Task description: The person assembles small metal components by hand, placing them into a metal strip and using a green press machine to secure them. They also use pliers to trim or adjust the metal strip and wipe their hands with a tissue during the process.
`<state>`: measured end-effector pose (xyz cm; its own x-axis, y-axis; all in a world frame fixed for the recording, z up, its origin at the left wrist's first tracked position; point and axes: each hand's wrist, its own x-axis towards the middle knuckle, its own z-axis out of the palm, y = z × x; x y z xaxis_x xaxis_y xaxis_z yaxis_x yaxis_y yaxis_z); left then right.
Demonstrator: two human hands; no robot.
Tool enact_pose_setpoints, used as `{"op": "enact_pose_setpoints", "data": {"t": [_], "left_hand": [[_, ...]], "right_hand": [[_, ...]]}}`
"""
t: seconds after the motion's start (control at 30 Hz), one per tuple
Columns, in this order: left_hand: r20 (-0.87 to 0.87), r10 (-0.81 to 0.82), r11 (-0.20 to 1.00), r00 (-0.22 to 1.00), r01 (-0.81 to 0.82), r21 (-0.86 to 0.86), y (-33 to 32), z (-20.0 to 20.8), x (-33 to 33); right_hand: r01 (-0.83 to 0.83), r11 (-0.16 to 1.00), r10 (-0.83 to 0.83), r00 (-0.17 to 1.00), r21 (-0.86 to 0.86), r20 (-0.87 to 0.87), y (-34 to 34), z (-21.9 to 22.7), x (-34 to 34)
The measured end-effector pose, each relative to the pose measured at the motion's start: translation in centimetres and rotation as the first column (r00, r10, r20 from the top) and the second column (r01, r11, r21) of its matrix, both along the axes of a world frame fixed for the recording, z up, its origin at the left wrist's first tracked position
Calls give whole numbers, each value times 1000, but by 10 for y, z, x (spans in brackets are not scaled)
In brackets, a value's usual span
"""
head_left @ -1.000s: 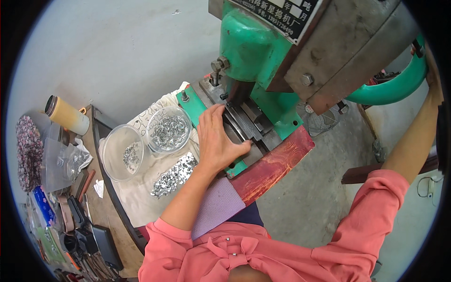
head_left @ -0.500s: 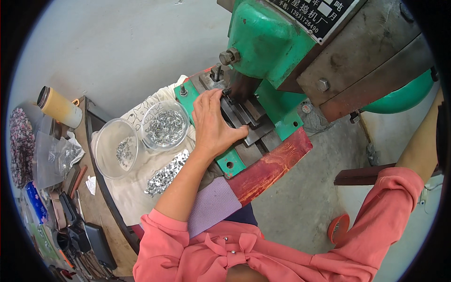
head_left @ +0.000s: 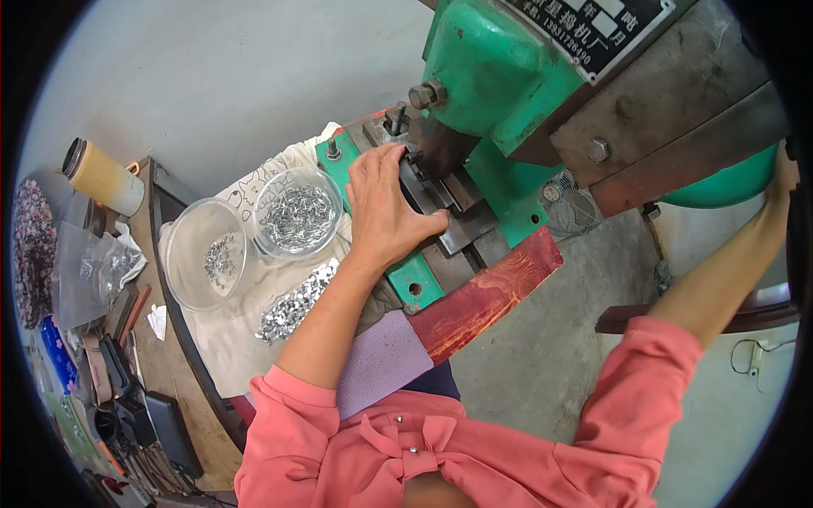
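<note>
My left hand (head_left: 383, 207) rests at the dark metal die block (head_left: 449, 203) of a green press (head_left: 500, 76). Its thumb lies against the near end of the block and its fingertips touch the far end, thumb and fingers spread wide. No loose piece shows between them. The press ram (head_left: 442, 152) comes down close beside the fingertips. My right arm stretches out to the right, and the right hand (head_left: 788, 169) is cut off by the picture's edge beside a green rounded part (head_left: 720, 188) of the machine. Its fingers are hidden.
Left of the press, a clear tub (head_left: 296, 203) of shiny metal parts, another tub (head_left: 203, 254) with fewer, and a heap of small metal pieces (head_left: 296, 305) lie on cloth. A yellow cup (head_left: 110, 179) and tools stand further left. A red board (head_left: 491, 292) edges the press table.
My right forearm and sleeve have swung left, and the red bowl on the floor is now out of sight. The left hand stays at the die block. The view has shifted slightly.
</note>
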<state>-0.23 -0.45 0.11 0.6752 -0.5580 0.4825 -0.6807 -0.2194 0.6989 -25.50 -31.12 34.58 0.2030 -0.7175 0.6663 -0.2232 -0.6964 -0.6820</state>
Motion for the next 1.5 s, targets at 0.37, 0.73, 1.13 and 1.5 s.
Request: {"op": "enact_pose_setpoints", "data": {"t": [0.37,0.73,1.13,1.5], "left_hand": [[-4,15,1000,1000,-15,6,7,1,2],[-36,-120,993,992,119,-19,33,4,-43],[-28,-136,991,990,137,13,38,1,-54],[-110,-297,952,949,303,36,44,6,-38]], "right_hand": [[-48,998,39,982,43,182,21,-43,9],[63,998,-63,998,-17,4,-15,-4,-11],[-143,990,135,886,-14,444,53,-112,21],[-287,956,290,910,54,-297,178,-299,72]]}}
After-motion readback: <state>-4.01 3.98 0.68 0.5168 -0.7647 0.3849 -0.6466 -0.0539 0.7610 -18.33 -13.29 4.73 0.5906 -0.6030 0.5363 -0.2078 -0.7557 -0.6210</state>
